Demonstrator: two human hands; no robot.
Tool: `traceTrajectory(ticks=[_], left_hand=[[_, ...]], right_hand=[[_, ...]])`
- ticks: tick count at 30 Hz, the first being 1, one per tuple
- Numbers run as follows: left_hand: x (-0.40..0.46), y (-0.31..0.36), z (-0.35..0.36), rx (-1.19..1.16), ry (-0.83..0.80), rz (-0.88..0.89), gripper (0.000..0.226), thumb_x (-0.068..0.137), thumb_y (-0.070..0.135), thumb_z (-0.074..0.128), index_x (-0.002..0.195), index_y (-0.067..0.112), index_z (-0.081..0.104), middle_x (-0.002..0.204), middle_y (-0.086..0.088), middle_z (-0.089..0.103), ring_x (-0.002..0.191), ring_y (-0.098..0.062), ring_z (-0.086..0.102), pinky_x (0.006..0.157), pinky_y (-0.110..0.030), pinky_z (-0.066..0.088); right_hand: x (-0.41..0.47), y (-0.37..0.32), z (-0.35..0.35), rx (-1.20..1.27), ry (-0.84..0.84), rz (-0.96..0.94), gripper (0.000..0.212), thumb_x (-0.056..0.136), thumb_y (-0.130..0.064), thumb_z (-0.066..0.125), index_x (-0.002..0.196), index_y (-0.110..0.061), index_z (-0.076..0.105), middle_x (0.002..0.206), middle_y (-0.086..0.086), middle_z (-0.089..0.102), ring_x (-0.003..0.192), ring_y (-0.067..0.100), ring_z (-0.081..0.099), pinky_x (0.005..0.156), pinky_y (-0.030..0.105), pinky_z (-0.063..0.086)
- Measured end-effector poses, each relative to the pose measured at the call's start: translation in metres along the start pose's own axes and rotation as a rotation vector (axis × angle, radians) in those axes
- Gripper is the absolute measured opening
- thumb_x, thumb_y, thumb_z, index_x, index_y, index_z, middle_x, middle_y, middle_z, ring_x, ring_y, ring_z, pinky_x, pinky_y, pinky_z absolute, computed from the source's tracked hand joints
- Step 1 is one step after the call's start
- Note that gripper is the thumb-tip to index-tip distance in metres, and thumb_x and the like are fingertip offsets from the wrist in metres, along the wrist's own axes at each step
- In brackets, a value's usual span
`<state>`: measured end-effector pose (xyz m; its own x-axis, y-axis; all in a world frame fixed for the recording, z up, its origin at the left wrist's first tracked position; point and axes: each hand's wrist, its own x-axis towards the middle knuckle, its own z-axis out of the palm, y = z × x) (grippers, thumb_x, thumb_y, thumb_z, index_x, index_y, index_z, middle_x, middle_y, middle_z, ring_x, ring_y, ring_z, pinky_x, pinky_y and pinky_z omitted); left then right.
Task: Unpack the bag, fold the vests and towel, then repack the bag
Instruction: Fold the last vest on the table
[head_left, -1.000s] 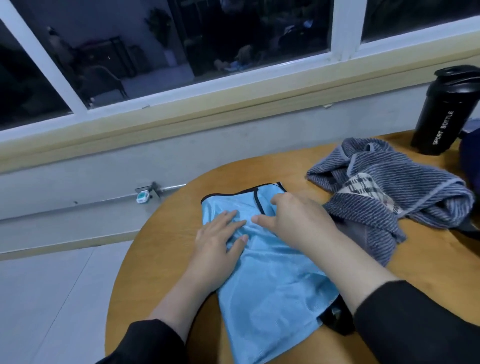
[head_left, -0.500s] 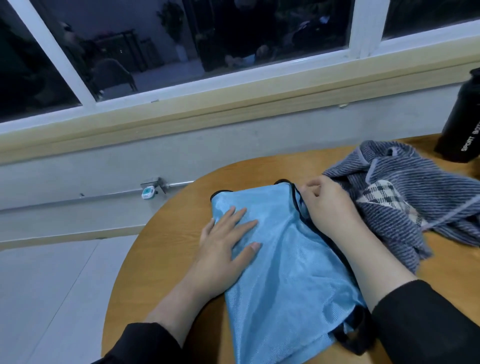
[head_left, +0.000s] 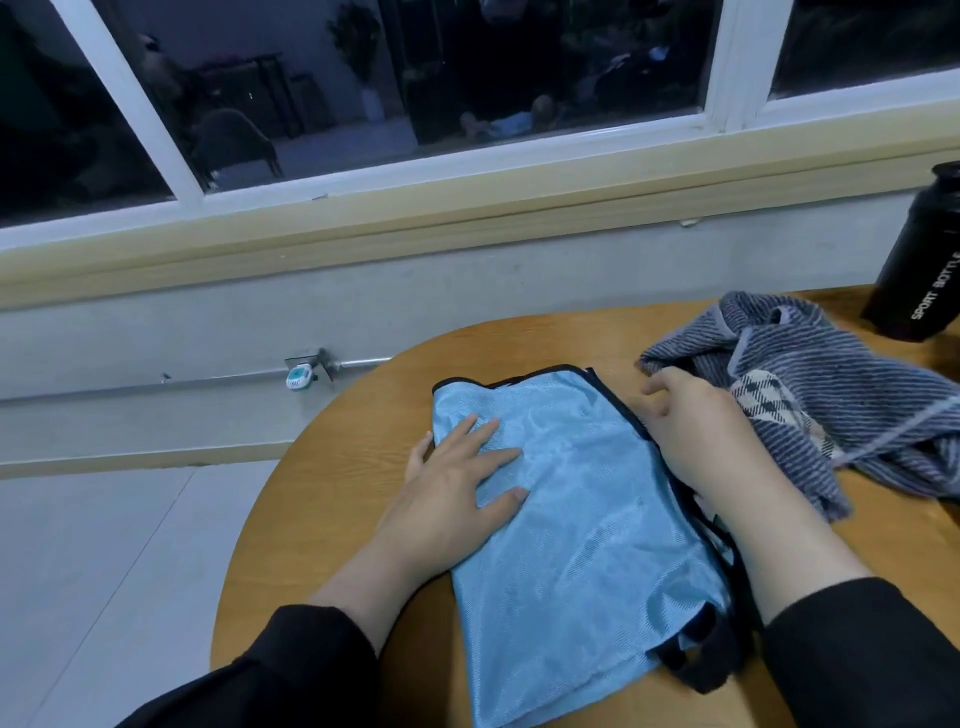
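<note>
Vest (head_left: 587, 499) lies flat on the surface (head_left: 322, 519), blue mesh with black trim, long axis running from you toward the window, slightly tilted left at the far end. It's already narrowed to a strip; a black strap pokes out at the near right corner. Your left hand (head_left: 457, 488) presses flat on its left half, fingers (head_left: 483, 431) straight and spread, holding nothing. Your right hand (head_left: 691, 431) sits at the vest's right trimmed edge, fingers loosely bent, tips toward the far corner; whether it pinches the trim I cannot tell. Right hand is the nearer one to the far end, so the next fold, near-to-far or far-to-near along the long axis, likely starts there while the left pins the cloth.

Towel (head_left: 810, 395), grey striped, lies bunched just right of the right hand, touching it, not yet folded. Bottle (head_left: 919, 260) stands behind the towel at the right edge. Bag not in view.

Versus half a second ago: right hand's fingers have uncurled and slid a bit off the trim toward the towel; left hand has stayed put; vest looks flatter.
</note>
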<state>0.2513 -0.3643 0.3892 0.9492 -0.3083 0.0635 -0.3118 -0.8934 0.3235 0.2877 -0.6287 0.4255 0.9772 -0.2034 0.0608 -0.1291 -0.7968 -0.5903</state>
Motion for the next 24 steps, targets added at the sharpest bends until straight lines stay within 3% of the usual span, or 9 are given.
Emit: traceTrajectory(ticks=[4,6,10,12,15,17,20,22,24], left_hand=[[-0.001,0.000,0.000,-0.019,0.005,0.001,0.066,0.090,0.076,0.028,0.146,0.045,0.047,0.165,0.021,0.019,0.152,0.006,-0.005,0.126,-0.045,-0.005],[0.000,0.001,0.000,-0.017,0.017,0.007,0.069,0.088,0.078,0.026,0.146,0.046,0.047,0.165,0.020,0.021,0.152,0.006,-0.004,0.126,-0.046,-0.004],[0.000,0.001,0.002,0.003,0.017,0.009,0.071,0.086,0.079,0.027,0.146,0.046,0.046,0.165,0.020,0.022,0.153,0.004,-0.002,0.126,-0.046,-0.004],[0.002,0.001,0.004,0.017,0.022,0.012,0.067,0.090,0.076,0.033,0.147,0.044,0.046,0.165,0.019,0.023,0.153,0.002,0.001,0.126,-0.045,-0.004],[0.004,-0.001,0.005,-0.082,0.132,-0.025,0.065,0.090,0.073,0.040,0.141,0.037,0.055,0.160,0.014,0.036,0.152,0.000,0.015,0.125,-0.044,0.002],[-0.006,0.002,0.001,-0.173,0.284,-0.010,0.059,0.089,0.067,0.042,0.129,0.032,0.066,0.150,0.011,0.051,0.145,-0.002,0.032,0.123,-0.047,0.014],[-0.048,0.016,-0.004,-0.210,0.466,0.157,0.043,0.093,0.059,0.053,0.115,0.027,0.071,0.129,0.011,0.061,0.127,0.001,0.047,0.109,-0.043,0.031],[-0.089,0.031,-0.007,-0.213,0.395,0.315,0.046,0.093,0.066,0.055,0.115,0.028,0.070,0.123,0.011,0.060,0.122,-0.001,0.050,0.105,-0.033,0.032],[-0.120,0.038,0.000,-0.098,0.238,0.400,0.055,0.088,0.076,0.055,0.122,0.034,0.066,0.126,0.013,0.058,0.123,-0.003,0.050,0.104,-0.029,0.030]], right_hand=[[-0.019,-0.028,-0.012,0.123,0.164,-0.419,0.019,0.099,-0.010,0.060,0.114,-0.012,0.070,0.117,0.001,0.064,0.105,0.019,0.060,0.092,0.025,0.040],[-0.035,-0.044,-0.009,0.126,-0.044,-0.562,0.025,0.104,-0.019,0.054,0.125,-0.016,0.068,0.124,-0.004,0.066,0.115,0.015,0.059,0.097,0.023,0.040],[-0.049,-0.033,0.012,-0.209,-0.493,-0.451,0.048,0.110,-0.038,0.038,0.156,-0.023,0.037,0.166,-0.010,0.026,0.149,0.013,0.030,0.120,0.028,0.019],[-0.046,-0.024,0.017,-0.221,-0.505,-0.439,0.052,0.110,-0.041,0.035,0.159,-0.024,0.030,0.168,-0.016,0.011,0.153,0.009,0.018,0.122,0.026,0.007],[-0.045,-0.022,0.036,-0.254,-0.374,-0.522,0.051,0.110,-0.041,0.034,0.157,-0.024,0.034,0.169,-0.009,0.018,0.153,0.006,0.017,0.126,0.032,0.007],[-0.053,-0.025,0.037,-0.166,-0.284,-0.573,0.044,0.108,-0.039,0.042,0.148,-0.021,0.049,0.161,-0.006,0.038,0.148,0.010,0.032,0.125,0.034,0.016],[-0.072,-0.023,0.008,-0.028,-0.152,-0.776,0.033,0.102,-0.047,0.049,0.102,-0.022,0.069,0.102,-0.012,0.064,0.100,0.011,0.060,0.095,0.033,0.044],[-0.092,-0.016,-0.015,-0.095,-0.228,-0.904,0.038,0.098,-0.059,0.046,0.088,-0.028,0.065,0.085,-0.019,0.054,0.084,0.001,0.052,0.086,0.026,0.042],[-0.111,-0.003,-0.023,-0.234,-0.345,-0.940,0.043,0.095,-0.070,0.044,0.093,-0.033,0.066,0.090,-0.022,0.053,0.089,-0.003,0.050,0.092,0.022,0.038]])
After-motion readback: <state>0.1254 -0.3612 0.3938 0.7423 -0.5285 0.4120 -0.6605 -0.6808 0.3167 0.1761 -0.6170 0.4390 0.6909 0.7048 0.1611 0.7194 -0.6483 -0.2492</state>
